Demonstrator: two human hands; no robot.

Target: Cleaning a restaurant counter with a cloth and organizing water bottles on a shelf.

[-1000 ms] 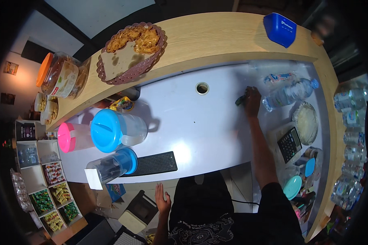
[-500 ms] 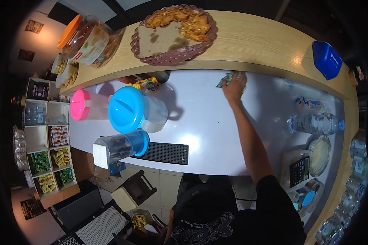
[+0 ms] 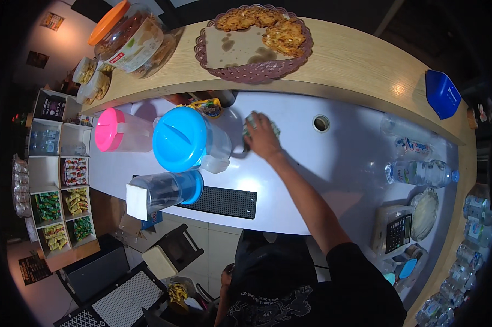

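Note:
My right hand (image 3: 265, 139) presses a crumpled greenish-white cloth (image 3: 248, 132) onto the white counter (image 3: 289, 196), its fingers closed over it. Just left of the hand stands a clear pitcher with a blue lid (image 3: 180, 139). Right of it, a round hole with a rim (image 3: 321, 123) shows in the counter. My left hand (image 3: 225, 278) is low beside my body, its fingers curled by something small and dark that I cannot make out. Nearer me are a clear container with a blue base (image 3: 167, 192) and a black perforated mat (image 3: 229, 203).
A pink-lidded pitcher (image 3: 111, 129) stands at the left. On the raised wooden ledge (image 3: 360, 60) sit a basket of fritters (image 3: 257, 71), an orange-lidded jar (image 3: 131, 43) and a blue holder (image 3: 441, 95). Water bottles (image 3: 420, 173) and a calculator (image 3: 399, 233) lie at the right.
My right hand has swept left and slightly nearer with the cloth, toward the blue-lidded pitcher. The counter hole has come into sight, and my left hand shows more.

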